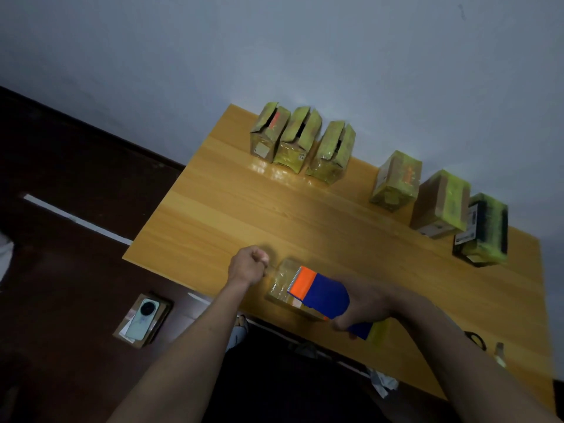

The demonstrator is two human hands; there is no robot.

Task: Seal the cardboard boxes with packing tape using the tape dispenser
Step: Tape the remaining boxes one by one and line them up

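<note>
A small cardboard box (282, 283) wrapped in glossy tape lies near the table's front edge. Over it sits a blue and orange tape dispenser (317, 290) with a toothed blade at its orange end. My right hand (363, 303) grips the dispenser's blue body from the right. My left hand (248, 265) is closed into a fist just left of the box, apparently pinching the tape end, though the tape itself is hard to make out.
Three open-topped boxes (302, 141) stand in a row at the far edge of the wooden table (232, 209). Three taped boxes (439, 203) line the right side. A phone (142, 319) lies on a box on the dark floor at left.
</note>
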